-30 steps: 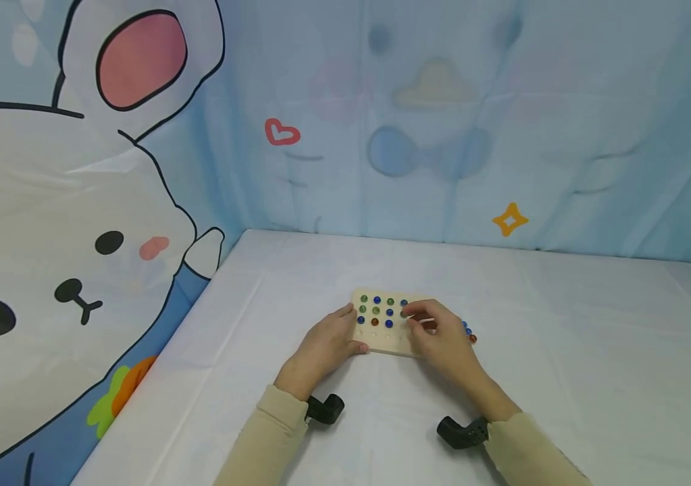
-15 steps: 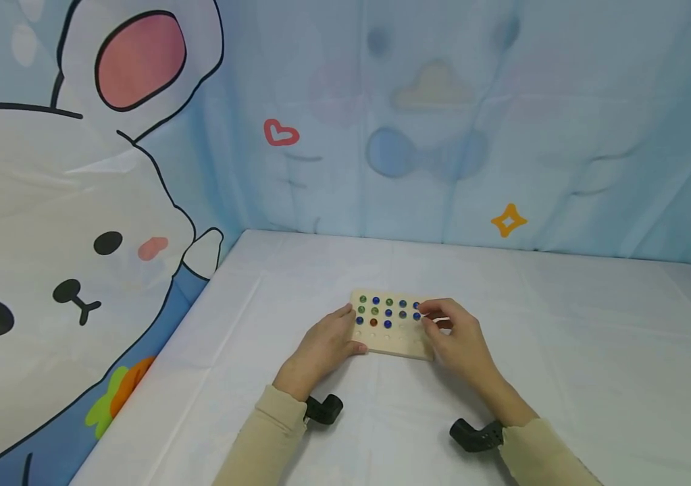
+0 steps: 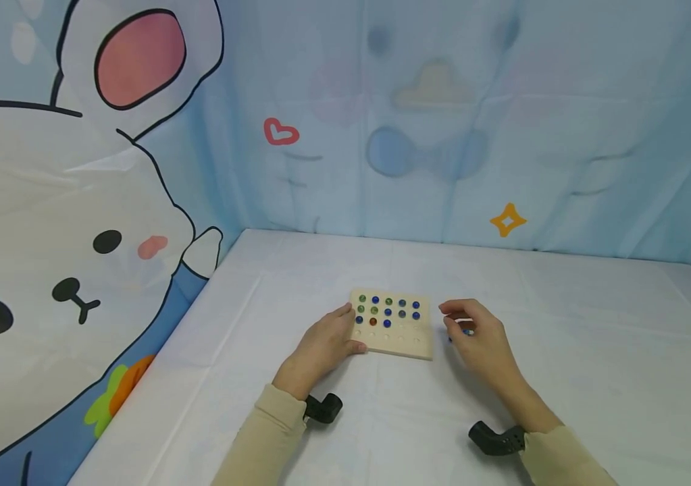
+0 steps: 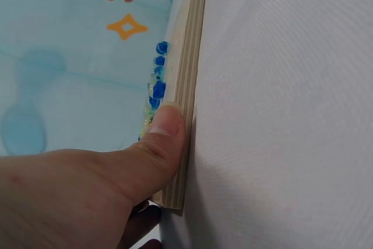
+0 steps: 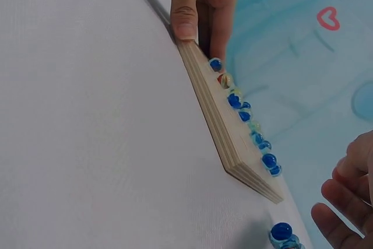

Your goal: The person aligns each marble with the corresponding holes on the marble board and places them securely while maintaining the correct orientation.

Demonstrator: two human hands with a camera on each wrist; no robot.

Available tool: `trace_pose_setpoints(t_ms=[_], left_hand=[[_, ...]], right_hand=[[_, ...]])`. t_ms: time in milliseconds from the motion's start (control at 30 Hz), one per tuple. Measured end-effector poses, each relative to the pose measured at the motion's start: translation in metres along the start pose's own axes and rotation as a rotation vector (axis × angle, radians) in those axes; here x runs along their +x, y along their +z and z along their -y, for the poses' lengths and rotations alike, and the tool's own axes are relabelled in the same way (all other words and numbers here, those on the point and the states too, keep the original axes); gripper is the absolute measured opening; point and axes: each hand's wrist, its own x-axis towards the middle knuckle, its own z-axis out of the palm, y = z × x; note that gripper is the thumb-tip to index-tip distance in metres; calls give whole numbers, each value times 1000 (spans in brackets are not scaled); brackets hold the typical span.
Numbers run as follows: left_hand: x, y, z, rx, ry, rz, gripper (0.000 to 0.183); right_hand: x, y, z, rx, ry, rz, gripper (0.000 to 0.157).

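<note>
A pale wooden board (image 3: 400, 344) with rows of shallow holes lies flat on the table. Its two far rows are filled with blue and green marbles, and part of the third row holds blue and brown ones. My left hand (image 3: 328, 345) grips the board's left end, thumb along the front edge (image 4: 185, 97). To the right of the board, my right hand (image 3: 480, 337) hovers with fingers loosely bent and nothing visible between them. Beneath it lie a few loose marbles (image 5: 281, 231), mostly hidden by the hand in the head view.
A white cloth (image 3: 594, 351) covers the table. Behind it hangs a light blue curtain (image 3: 333, 196) with printed shapes, and a large cartoon animal print (image 3: 132, 304) fills the left side. Black camera mounts (image 3: 496, 439) sit at both wrists.
My right hand has moved right, from over the board to above the loose marbles. A blue marble now shows uncovered at the far row's right end. The left hand stays in place.
</note>
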Motion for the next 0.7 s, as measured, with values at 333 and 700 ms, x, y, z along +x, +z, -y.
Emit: trace_pose_setpoints(t_ms=[333, 700], left_hand=[[1, 1, 0, 23, 8, 3, 74], [0, 1, 0, 1, 2, 3, 75]], right_hand=[[-8, -16, -13, -48, 30, -30, 24], [-15, -24, -31, -74, 35, -57, 24]])
